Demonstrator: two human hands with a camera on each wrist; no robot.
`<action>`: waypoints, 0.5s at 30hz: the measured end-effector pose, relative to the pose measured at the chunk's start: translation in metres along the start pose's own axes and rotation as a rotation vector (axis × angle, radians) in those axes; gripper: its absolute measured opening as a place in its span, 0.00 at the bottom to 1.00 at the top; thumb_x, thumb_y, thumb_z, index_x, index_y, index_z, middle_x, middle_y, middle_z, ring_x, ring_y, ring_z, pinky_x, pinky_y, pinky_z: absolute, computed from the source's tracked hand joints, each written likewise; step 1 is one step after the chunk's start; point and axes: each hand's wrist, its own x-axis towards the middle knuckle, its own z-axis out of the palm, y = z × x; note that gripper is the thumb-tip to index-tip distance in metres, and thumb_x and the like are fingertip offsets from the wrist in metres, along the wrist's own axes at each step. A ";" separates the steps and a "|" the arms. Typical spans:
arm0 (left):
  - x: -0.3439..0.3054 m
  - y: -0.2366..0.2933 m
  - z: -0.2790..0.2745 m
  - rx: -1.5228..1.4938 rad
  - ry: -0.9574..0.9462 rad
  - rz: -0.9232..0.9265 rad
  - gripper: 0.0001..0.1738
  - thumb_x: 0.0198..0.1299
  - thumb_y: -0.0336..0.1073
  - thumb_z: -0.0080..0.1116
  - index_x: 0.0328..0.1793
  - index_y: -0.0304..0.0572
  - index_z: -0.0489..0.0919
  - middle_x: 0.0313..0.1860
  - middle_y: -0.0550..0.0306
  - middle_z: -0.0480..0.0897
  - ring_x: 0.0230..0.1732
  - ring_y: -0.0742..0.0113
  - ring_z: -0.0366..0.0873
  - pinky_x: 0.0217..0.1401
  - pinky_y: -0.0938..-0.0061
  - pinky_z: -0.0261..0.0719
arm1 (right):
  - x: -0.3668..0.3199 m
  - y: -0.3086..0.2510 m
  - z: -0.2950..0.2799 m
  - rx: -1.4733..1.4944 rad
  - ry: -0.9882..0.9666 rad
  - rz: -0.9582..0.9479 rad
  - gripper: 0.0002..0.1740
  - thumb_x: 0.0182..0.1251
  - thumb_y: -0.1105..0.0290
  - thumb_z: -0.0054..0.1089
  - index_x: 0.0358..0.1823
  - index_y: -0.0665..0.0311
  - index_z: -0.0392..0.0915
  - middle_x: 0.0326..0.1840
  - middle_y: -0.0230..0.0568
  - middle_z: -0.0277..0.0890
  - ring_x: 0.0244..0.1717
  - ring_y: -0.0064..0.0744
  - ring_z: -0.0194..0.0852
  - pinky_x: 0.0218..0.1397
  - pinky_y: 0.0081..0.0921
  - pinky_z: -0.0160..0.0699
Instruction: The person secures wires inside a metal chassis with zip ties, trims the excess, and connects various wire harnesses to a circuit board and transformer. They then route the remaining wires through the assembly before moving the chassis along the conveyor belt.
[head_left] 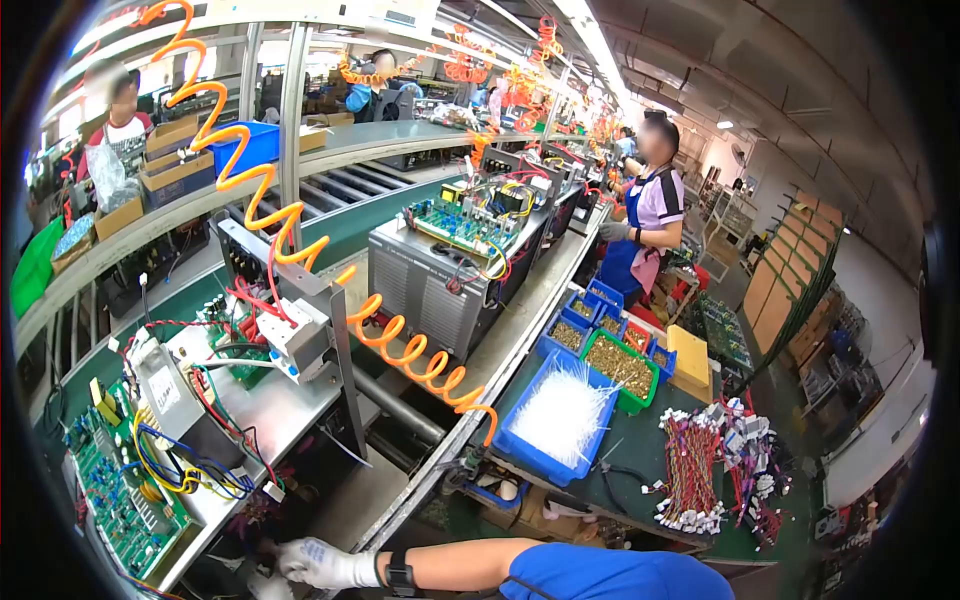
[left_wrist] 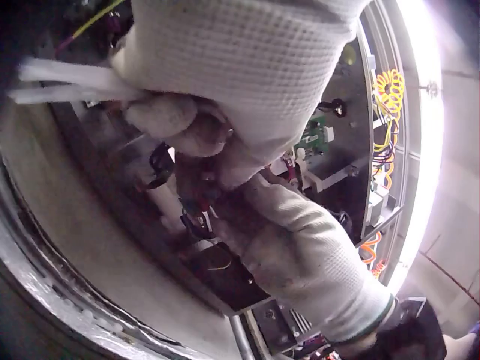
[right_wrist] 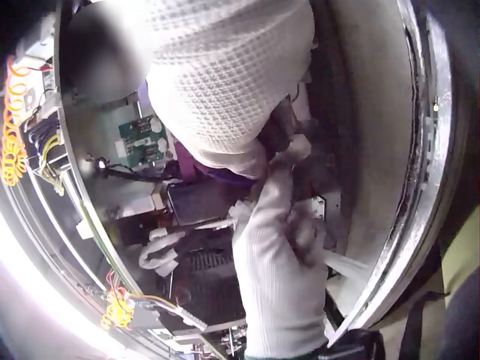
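Note:
My gloved left hand (left_wrist: 247,75) curls its fingers around white cable ties (left_wrist: 67,81), whose ends stick out past the fingers in the left wrist view. My right hand (head_left: 325,565), also in a white glove, meets it low in front of the open welding-machine chassis (head_left: 240,400). Between the hands runs a bundle of dark and purple wires (right_wrist: 229,177), and the right fingers grip at it. The right fingertips are partly in shadow. In the right wrist view the left hand (right_wrist: 277,277) comes up from below, close against the right hand (right_wrist: 225,82).
A green circuit board (head_left: 125,490) and coloured cables lie on the chassis at left. An orange coiled hose (head_left: 400,365) hangs across. At right stand a blue bin (head_left: 555,415) of white cable ties, small parts bins and wire bundles (head_left: 690,465). A person (head_left: 645,210) works farther along.

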 end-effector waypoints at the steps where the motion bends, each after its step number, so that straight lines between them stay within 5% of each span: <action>1: 0.002 0.000 -0.001 -0.013 -0.018 0.000 0.29 0.59 0.53 0.64 0.49 0.31 0.76 0.41 0.38 0.81 0.43 0.42 0.79 0.47 0.55 0.75 | -0.004 -0.006 -0.003 0.002 0.010 0.008 0.08 0.62 0.68 0.55 0.38 0.64 0.77 0.40 0.47 0.76 0.46 0.49 0.74 0.51 0.39 0.74; 3: -0.006 0.016 -0.004 0.140 -0.026 -0.154 0.29 0.60 0.54 0.63 0.49 0.30 0.76 0.39 0.37 0.81 0.41 0.43 0.78 0.47 0.56 0.74 | -0.001 -0.004 -0.012 0.107 -0.064 0.091 0.08 0.63 0.68 0.55 0.39 0.64 0.78 0.43 0.47 0.77 0.47 0.49 0.74 0.51 0.40 0.74; 4: -0.007 0.015 -0.002 0.084 0.034 -0.054 0.27 0.61 0.51 0.62 0.50 0.31 0.77 0.39 0.37 0.82 0.41 0.44 0.79 0.47 0.57 0.74 | 0.001 -0.003 -0.020 0.126 -0.127 0.212 0.11 0.63 0.66 0.56 0.43 0.64 0.79 0.46 0.50 0.77 0.50 0.51 0.74 0.53 0.42 0.74; 5: -0.010 0.014 0.001 0.027 0.087 0.043 0.25 0.63 0.49 0.60 0.52 0.32 0.78 0.39 0.38 0.83 0.41 0.45 0.80 0.46 0.59 0.75 | 0.002 0.000 -0.024 0.024 -0.072 0.142 0.19 0.62 0.65 0.56 0.53 0.63 0.76 0.49 0.54 0.75 0.53 0.55 0.73 0.54 0.44 0.75; 7: -0.015 0.015 -0.004 -0.043 0.014 0.047 0.22 0.65 0.47 0.58 0.53 0.34 0.80 0.41 0.38 0.83 0.41 0.46 0.81 0.47 0.60 0.76 | 0.004 0.000 -0.034 -0.057 -0.035 0.160 0.28 0.59 0.67 0.56 0.64 0.61 0.68 0.53 0.57 0.73 0.55 0.60 0.72 0.56 0.47 0.74; 8: -0.014 0.018 -0.006 -0.122 -0.039 0.047 0.19 0.67 0.44 0.56 0.54 0.35 0.81 0.42 0.39 0.84 0.41 0.48 0.82 0.47 0.62 0.77 | 0.009 0.001 -0.039 -0.197 -0.179 0.165 0.36 0.57 0.69 0.56 0.70 0.56 0.61 0.54 0.56 0.72 0.53 0.59 0.73 0.54 0.47 0.75; 13: -0.001 0.025 -0.019 -0.138 -0.226 0.045 0.16 0.70 0.39 0.52 0.54 0.38 0.82 0.44 0.42 0.85 0.43 0.52 0.83 0.47 0.66 0.78 | 0.023 0.018 -0.024 -0.483 -0.352 0.115 0.38 0.57 0.69 0.57 0.72 0.51 0.58 0.46 0.51 0.73 0.47 0.53 0.75 0.47 0.44 0.76; 15: -0.001 0.010 -0.013 -0.032 -0.216 0.238 0.13 0.69 0.35 0.50 0.52 0.37 0.81 0.42 0.43 0.84 0.41 0.52 0.82 0.45 0.67 0.78 | 0.027 0.024 -0.022 -0.594 -0.348 0.044 0.37 0.59 0.69 0.56 0.72 0.47 0.57 0.40 0.46 0.75 0.40 0.52 0.78 0.41 0.43 0.78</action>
